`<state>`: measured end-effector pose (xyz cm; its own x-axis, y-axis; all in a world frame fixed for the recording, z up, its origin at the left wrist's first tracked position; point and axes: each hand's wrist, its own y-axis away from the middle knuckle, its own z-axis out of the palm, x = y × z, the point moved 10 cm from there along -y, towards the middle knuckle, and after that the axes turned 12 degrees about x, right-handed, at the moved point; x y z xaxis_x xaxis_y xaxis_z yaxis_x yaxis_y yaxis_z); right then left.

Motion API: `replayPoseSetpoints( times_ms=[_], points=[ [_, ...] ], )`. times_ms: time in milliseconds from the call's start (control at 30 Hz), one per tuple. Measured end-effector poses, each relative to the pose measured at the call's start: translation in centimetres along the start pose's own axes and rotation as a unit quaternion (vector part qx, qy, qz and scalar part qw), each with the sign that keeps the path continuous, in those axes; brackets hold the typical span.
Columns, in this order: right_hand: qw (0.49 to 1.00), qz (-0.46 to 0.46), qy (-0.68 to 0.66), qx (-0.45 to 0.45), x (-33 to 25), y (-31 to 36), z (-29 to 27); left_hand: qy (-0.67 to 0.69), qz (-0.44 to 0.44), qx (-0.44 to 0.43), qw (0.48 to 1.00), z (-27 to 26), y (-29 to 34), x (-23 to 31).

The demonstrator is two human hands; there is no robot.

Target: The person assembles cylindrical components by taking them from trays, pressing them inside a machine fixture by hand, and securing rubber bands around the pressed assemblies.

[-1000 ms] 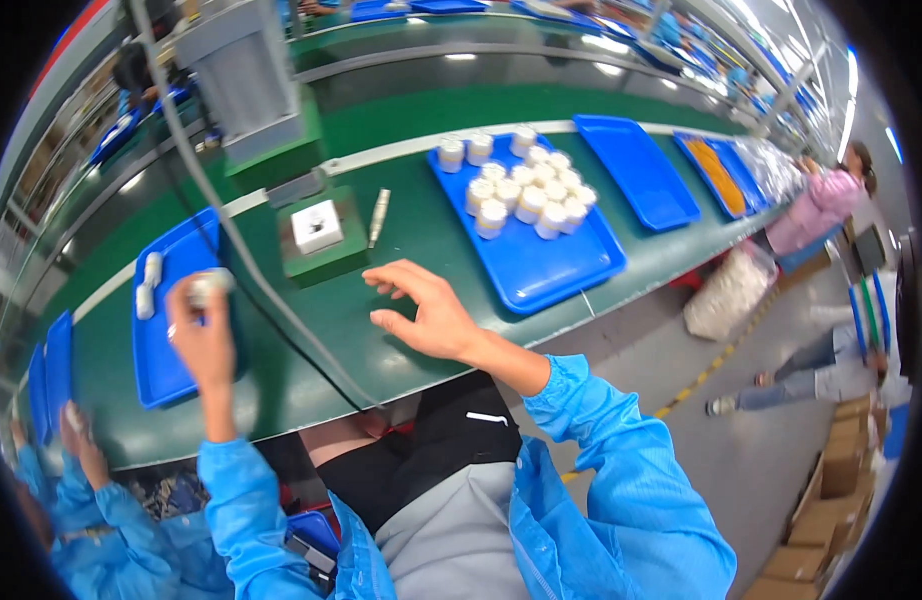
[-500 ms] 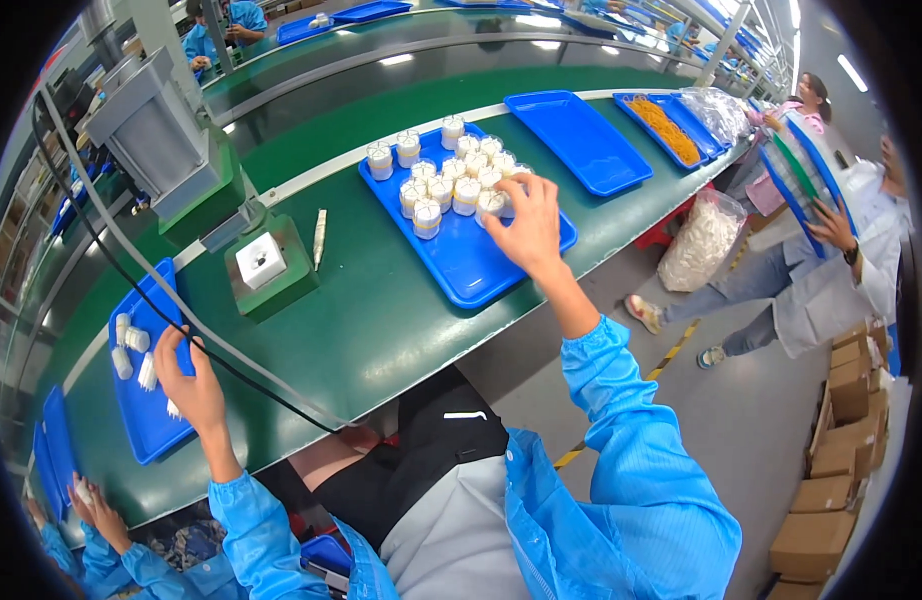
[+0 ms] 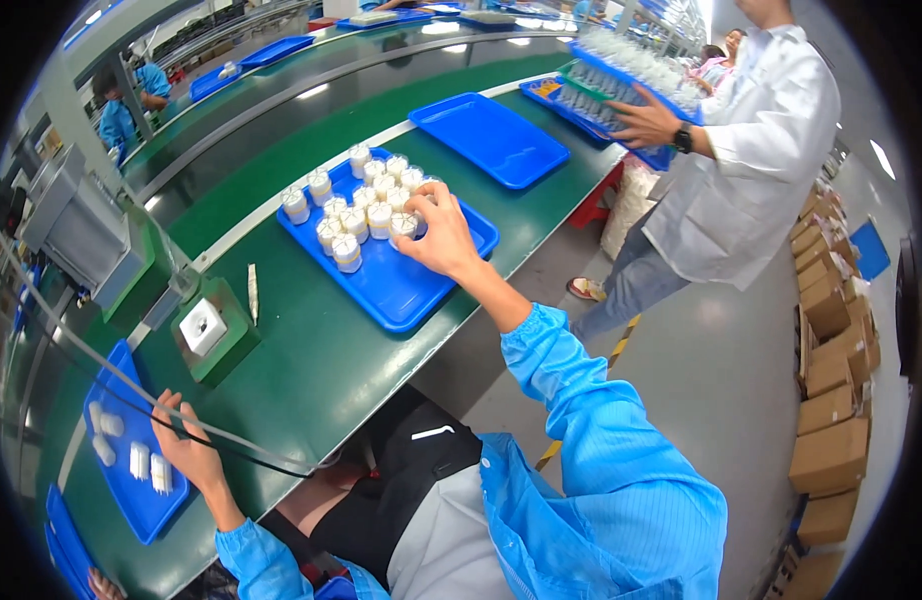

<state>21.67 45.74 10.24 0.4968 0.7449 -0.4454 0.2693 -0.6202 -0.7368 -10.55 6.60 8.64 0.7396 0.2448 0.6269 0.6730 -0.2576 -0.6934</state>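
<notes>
On the blue tray in the middle stand several short white cylinders with cross-slotted tops and a yellowish band, such as the white cylinder at its near left. At the group's right edge, my right hand has thumb and fingers closed about one white cylinder, which still stands among the others. My left hand is open, palm up and fingers apart, over the right edge of the left blue tray. Several white ribbed pieces lie in that tray. Nothing shows in the left hand.
A green press fixture holds a white square block, with a pen-like tool beside it. Cables hang across the left forearm area. Another blue tray lies farther back. A person in a white coat carries loaded trays at the right.
The view has swung right. The white-coated person has come nearer the bench with the trays. My right hand stays at the same group of cylinders, my left by its tray.
</notes>
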Motion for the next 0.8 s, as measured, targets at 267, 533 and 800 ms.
replayPoseSetpoints(
  times_ms=[267,533,800],
  points=[
    [0.953,-0.045,-0.298,-0.039,-14.7,3.5,1.3,0.069,0.006,-0.083,0.994,2.2,0.8,4.0],
    [0.935,-0.089,-0.27,-0.21,-23.7,9.4,8.4,0.078,0.057,-0.184,0.978,8.2,3.9,7.8],
    [0.9,-0.053,-0.355,-0.247,-22.5,10.2,9.8,0.092,-0.076,-0.091,0.989,4.2,0.1,4.3]
  ],
)
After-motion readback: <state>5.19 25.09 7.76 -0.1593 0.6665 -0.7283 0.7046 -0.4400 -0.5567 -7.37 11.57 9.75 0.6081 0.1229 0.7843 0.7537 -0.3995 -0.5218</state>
